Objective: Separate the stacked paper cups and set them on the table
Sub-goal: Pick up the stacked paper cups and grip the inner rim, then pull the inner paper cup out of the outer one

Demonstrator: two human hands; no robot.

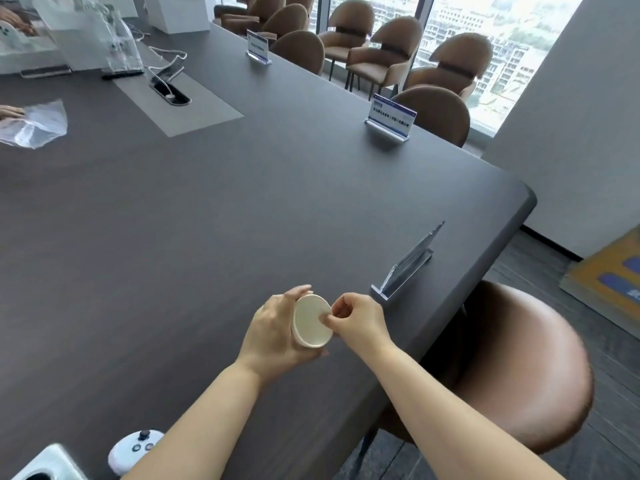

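Note:
A stack of white paper cups (310, 322) is held on its side just above the dark table (173, 220), its open mouth turned toward the right. My left hand (277, 330) wraps around the cup walls from the left, hiding most of the stack. My right hand (356, 320) pinches the rim of the inner cup at the mouth's right edge with thumb and fingers. How many cups are nested I cannot tell.
A clear acrylic sign holder (405, 268) stands just right of my hands near the table edge. A white controller (133, 450) lies at the front left. A brown chair (519, 368) sits beside the table edge. A plastic bag (38, 126) lies far left.

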